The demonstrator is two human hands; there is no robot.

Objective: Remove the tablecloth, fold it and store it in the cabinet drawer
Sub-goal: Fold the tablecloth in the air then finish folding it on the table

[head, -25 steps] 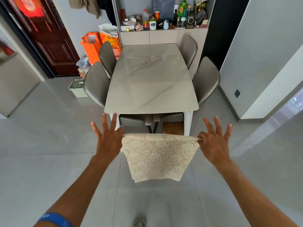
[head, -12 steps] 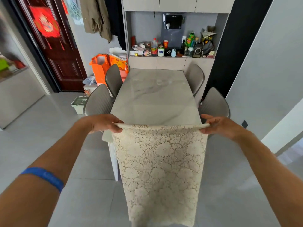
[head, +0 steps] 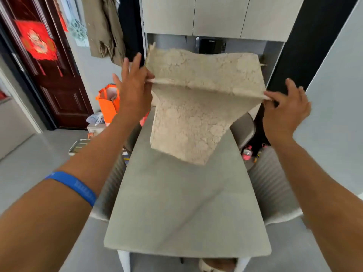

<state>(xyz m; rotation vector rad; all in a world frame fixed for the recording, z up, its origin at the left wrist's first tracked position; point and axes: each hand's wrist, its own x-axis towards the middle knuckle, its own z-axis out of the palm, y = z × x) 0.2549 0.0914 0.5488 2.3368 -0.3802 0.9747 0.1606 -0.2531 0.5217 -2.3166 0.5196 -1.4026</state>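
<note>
The lace tablecloth [head: 198, 107], cream and stiff with a raised floral pattern, hangs in the air above the far half of the table [head: 182, 209], doubled over a taut fold line. The left hand [head: 133, 91] pinches one end of that fold between thumb and forefinger, other fingers spread straight. The right hand [head: 284, 112] pinches the opposite end, fingers loosely fanned. The table is smooth grey stone, rectangular with rounded corners, flanked by ribbed grey chairs [head: 273, 185].
</note>
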